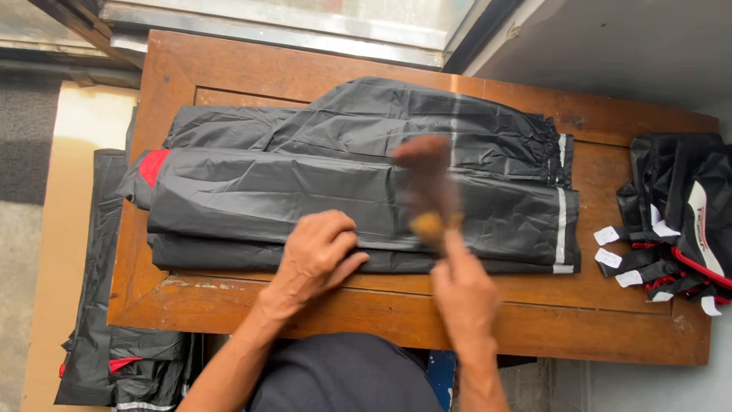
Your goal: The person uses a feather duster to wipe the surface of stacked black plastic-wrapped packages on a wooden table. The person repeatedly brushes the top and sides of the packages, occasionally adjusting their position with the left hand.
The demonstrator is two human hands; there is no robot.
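At the far left, more black garments (pixel 114 358) are hanging down beside the wooden table (pixel 229 72), one showing a red patch. On the table a folded black raincoat (pixel 305 191) is lying flat — a long stack of thin, shiny layers with a red bit at its left end and pale reflective stripes at its right end.

The left hand (pixel 316 255) is pressing down on the near edge of the raincoat, its fingers (pixel 335 236) curled under into a loose fist, knuckles on the fabric, gripping nothing that can be seen. Just to its right, the right hand (pixel 461 286) is closing around the handle of a brush (pixel 427 183), which is blurring above the middle of the raincoat; the thumb is lying along the handle.

The fabric is looking light, limp and slippery — probably sliding layer over layer unless it is pinned. It is best held flat under a palm or pinched at a folded edge, where the layers are bunching thickest.

At the right edge a bundle of black and red straps (pixel 671 221) with white tags is sitting apart from the raincoat.
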